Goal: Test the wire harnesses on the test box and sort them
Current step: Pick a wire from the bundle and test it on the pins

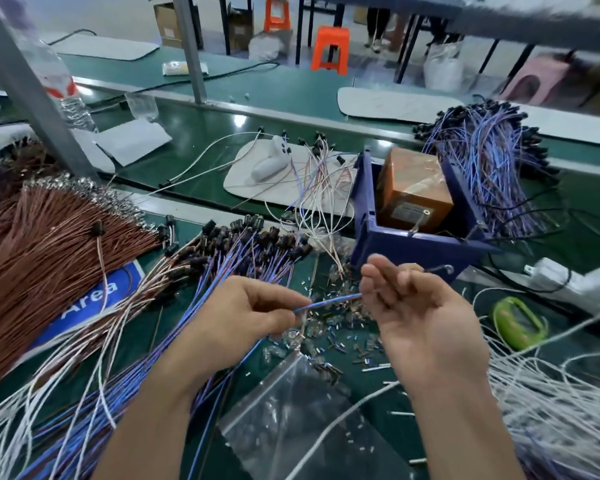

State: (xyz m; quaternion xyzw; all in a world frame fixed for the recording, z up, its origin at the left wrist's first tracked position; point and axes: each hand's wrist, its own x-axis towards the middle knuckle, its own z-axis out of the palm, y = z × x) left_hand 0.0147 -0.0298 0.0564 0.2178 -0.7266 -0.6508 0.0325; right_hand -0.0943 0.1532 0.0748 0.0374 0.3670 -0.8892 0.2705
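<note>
Blue wire [328,302] runs straight between my two hands, a short stretch of it showing over the green bench [222,140]. My left hand [253,317] is curled nearly closed, thumb and forefinger pinching the wire's near end, with the rest of the harness trailing down under the palm. My right hand [416,313] sits at three o'clock from the left, palm up and half open; the wire's far end reaches its fingertips [369,289], which are blurred, so I cannot tell whether they grip it or only touch it. Directly beneath the wire lies a scatter of small clear and metal terminals [329,327], and at six o'clock from them a clear zip bag [291,420] lies flat. At twelve o'clock from my right hand stands the blue bin [413,244], tilted, with the orange test box [413,188] inside it. At eleven o'clock from my left hand, a row of blue-and-pink harnesses with black connectors [250,237] fans across the bench, their tails running down to seven o'clock. Farther out at nine o'clock lies a thick bundle of brown wires [39,258], partly covering a blue label [94,299]. At one o'clock beyond the bin, a big heap of blue harnesses [482,168] rests on the bench. White wires [551,410] spread at four o'clock, with a green object [518,327] just above them.
</note>
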